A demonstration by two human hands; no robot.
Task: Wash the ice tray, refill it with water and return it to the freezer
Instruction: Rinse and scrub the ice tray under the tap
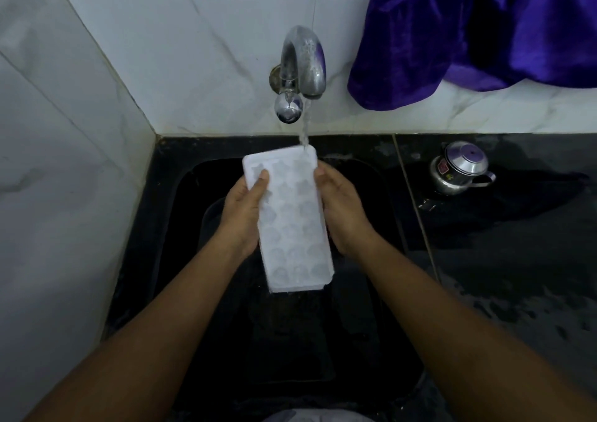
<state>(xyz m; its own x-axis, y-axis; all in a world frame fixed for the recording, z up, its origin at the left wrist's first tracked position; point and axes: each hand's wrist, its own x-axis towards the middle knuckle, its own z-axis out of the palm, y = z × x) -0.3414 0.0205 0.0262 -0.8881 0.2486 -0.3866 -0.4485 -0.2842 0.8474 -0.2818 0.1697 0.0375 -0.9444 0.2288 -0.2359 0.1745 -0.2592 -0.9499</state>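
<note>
Holding ice tray (290,221) under tap (303,63) stream | both hands' grip: left hand (242,218), right hand (342,215)

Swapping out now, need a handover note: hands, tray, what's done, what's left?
Left hand: grips the ice tray on its left edge.
Right hand: grips its right edge.
Tray: held over the black sink, tilted, far end under the stream from the running tap.
Done: tray is under water; can't tell whether it's washing or filling.
Left: finish the wash, fill it, shut the tap, carry it level to the freezer.
</note>
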